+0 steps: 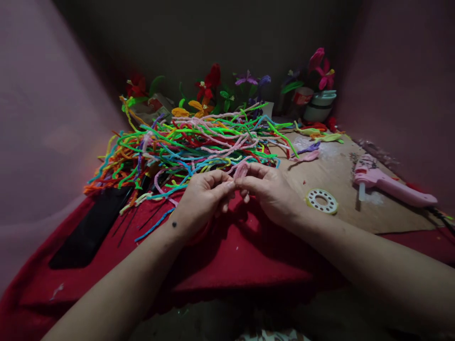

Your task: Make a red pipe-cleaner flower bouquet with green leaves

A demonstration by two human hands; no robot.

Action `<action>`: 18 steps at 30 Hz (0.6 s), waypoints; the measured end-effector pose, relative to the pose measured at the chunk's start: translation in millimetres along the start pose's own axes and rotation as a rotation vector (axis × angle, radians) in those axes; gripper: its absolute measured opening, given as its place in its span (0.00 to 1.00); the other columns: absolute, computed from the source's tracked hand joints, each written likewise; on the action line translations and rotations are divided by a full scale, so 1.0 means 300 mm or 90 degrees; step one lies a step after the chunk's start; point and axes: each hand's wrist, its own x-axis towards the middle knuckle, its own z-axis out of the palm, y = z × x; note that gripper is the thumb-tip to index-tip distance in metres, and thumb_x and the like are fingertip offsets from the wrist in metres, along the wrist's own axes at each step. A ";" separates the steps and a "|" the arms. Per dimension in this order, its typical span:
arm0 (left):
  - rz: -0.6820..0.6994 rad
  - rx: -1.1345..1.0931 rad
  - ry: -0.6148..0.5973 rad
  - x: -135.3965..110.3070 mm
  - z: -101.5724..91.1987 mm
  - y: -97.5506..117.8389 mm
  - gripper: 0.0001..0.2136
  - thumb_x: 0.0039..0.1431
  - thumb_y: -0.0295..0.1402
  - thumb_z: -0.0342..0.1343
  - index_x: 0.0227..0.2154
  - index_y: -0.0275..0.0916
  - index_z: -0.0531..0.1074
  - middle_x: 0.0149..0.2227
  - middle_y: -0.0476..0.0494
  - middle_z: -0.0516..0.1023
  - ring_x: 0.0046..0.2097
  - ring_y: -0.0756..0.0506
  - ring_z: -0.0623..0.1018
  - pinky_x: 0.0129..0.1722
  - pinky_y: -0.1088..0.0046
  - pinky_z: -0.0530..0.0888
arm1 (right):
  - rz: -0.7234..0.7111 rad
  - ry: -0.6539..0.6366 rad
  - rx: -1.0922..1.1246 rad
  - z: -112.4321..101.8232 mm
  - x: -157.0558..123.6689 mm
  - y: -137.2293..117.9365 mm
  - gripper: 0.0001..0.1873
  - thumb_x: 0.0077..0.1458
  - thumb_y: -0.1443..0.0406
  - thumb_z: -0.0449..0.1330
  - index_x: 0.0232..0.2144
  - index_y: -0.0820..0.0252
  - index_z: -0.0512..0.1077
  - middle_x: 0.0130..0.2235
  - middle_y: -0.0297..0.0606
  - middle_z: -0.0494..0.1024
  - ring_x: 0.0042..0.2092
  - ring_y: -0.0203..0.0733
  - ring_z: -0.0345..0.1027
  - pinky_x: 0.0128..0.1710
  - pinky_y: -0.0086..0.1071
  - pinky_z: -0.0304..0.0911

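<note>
A pink fuzzy pipe cleaner (241, 170), bent into a narrow loop, rises between my two hands. My right hand (263, 187) pinches it near its lower end, fingers closed. Close against it, my left hand (209, 189) is also closed, its thumb and fingertips meeting at the base of the loop. The fingers hide the pipe cleaner's lower end. Just beyond my hands lies a large tangled heap of pipe cleaners (213, 137) in green, pink, blue, red and orange.
A pink hot glue gun (391, 184) and a yellow-white perforated ring (322, 201) lie on a brown board (302, 180) at right. Left is a black flat object (88, 232) on the red cloth (241, 265). Fuzzy flowers (209, 85) and a lidded container (320, 105) stand behind.
</note>
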 end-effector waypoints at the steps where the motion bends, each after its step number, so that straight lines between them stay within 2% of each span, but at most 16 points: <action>1: -0.015 -0.013 -0.012 0.001 -0.003 0.000 0.09 0.54 0.32 0.52 0.21 0.36 0.66 0.15 0.53 0.66 0.17 0.55 0.63 0.17 0.81 0.60 | -0.005 -0.011 0.027 -0.003 0.002 0.004 0.03 0.47 0.68 0.55 0.24 0.62 0.67 0.24 0.30 0.65 0.26 0.31 0.58 0.23 0.27 0.53; 7: -0.084 -0.198 -0.070 0.012 -0.021 -0.029 0.07 0.51 0.36 0.57 0.27 0.37 0.68 0.19 0.53 0.67 0.17 0.55 0.62 0.14 0.81 0.60 | 0.036 0.019 0.118 -0.010 0.017 0.018 0.07 0.45 0.65 0.61 0.21 0.64 0.68 0.23 0.31 0.65 0.24 0.30 0.55 0.23 0.27 0.51; 9: -0.075 -0.191 -0.061 0.013 -0.022 -0.031 0.08 0.50 0.36 0.57 0.26 0.36 0.68 0.19 0.52 0.67 0.17 0.56 0.62 0.15 0.81 0.59 | 0.054 0.017 0.126 -0.011 0.020 0.021 0.08 0.45 0.64 0.62 0.22 0.64 0.68 0.24 0.31 0.65 0.23 0.30 0.56 0.22 0.27 0.51; 12: -0.052 -0.103 -0.016 0.010 -0.013 -0.025 0.09 0.52 0.37 0.56 0.27 0.36 0.69 0.17 0.52 0.67 0.18 0.55 0.63 0.17 0.80 0.60 | 0.049 0.015 0.096 -0.014 0.021 0.026 0.08 0.46 0.64 0.60 0.21 0.64 0.68 0.23 0.31 0.66 0.23 0.30 0.56 0.22 0.27 0.52; 15: 0.048 0.053 0.070 0.007 0.005 -0.030 0.07 0.53 0.35 0.54 0.27 0.35 0.70 0.20 0.51 0.69 0.20 0.53 0.66 0.21 0.78 0.63 | 0.062 0.023 0.052 -0.014 0.019 0.027 0.09 0.47 0.63 0.60 0.21 0.63 0.67 0.20 0.30 0.65 0.21 0.29 0.55 0.20 0.27 0.51; 18: 0.249 0.247 0.152 0.008 0.017 -0.048 0.04 0.51 0.30 0.54 0.26 0.36 0.71 0.26 0.47 0.73 0.29 0.50 0.71 0.30 0.76 0.67 | 0.093 0.021 0.039 -0.011 0.016 0.023 0.12 0.46 0.63 0.61 0.18 0.62 0.64 0.17 0.28 0.63 0.18 0.28 0.54 0.18 0.26 0.48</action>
